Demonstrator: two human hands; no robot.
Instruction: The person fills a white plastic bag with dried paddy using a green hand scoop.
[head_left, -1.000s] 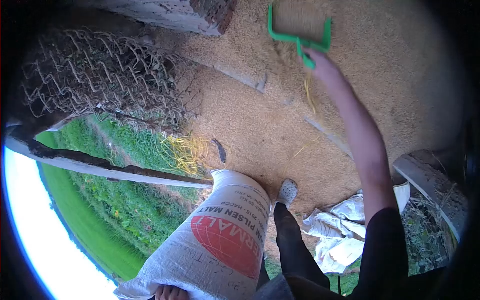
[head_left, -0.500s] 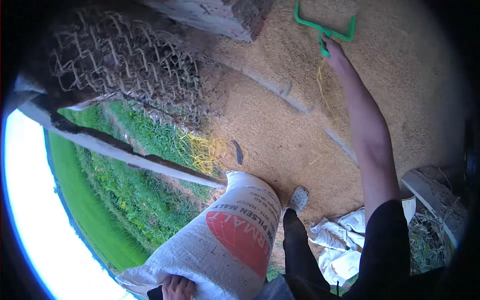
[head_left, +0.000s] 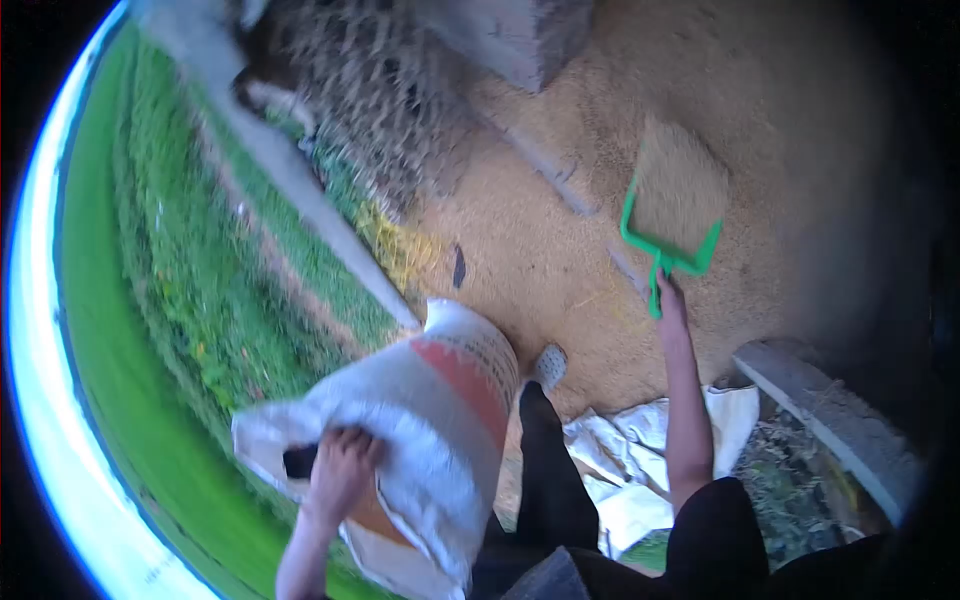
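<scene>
Green scoop (head_left: 668,260) of grain (head_left: 680,185) is clenched in right hand (head_left: 670,303) fingers; left hand (head_left: 340,462) fingers clutch the motion-blurred sack (head_left: 440,400) rim.

farmyard | grain (head_left: 560,250) spread drying on ground | grass field (head_left: 160,300) | wire fence (head_left: 390,90)

free: grain floor (head_left: 540,270) ahead | blocked: sack (head_left: 440,400) left, fence (head_left: 400,110) seemingly beyond

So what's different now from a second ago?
The right hand pulled the green scoop back toward the person, and it now carries a load of grain. The left hand has come up to grip the sack at its open mouth. Unchanged: the right hand keeps hold of the scoop's handle, and the sack stays beside the shoe.
</scene>
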